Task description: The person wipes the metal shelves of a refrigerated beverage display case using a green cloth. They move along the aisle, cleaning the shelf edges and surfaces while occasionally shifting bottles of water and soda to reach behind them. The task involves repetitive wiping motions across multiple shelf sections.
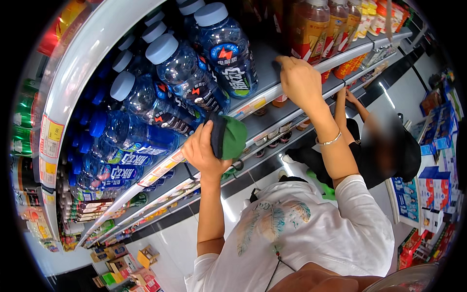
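Note:
My left hand (204, 151) grips a bunched green cloth item with a dark band (233, 137), held at the front edge of a grey metal shelf. Just behind it stand blue-tinted plastic drink bottles (189, 84) with pale caps. My right hand (301, 82) is over the front of the same shelf (268, 62), its fingers curled and the index finger reaching in over the grey surface. Whether anything is in its palm is hidden. Right of it stand amber drink bottles (310, 31) with red and yellow labels.
Price tags line the shelf lip (248, 109). Lower shelves hold small jars (284, 127). To the right, a person in black (346, 160) crouches and reaches into the lower shelves. Boxed goods (434, 189) stand across the aisle. Cartons (127, 266) sit on the tiled floor (171, 237).

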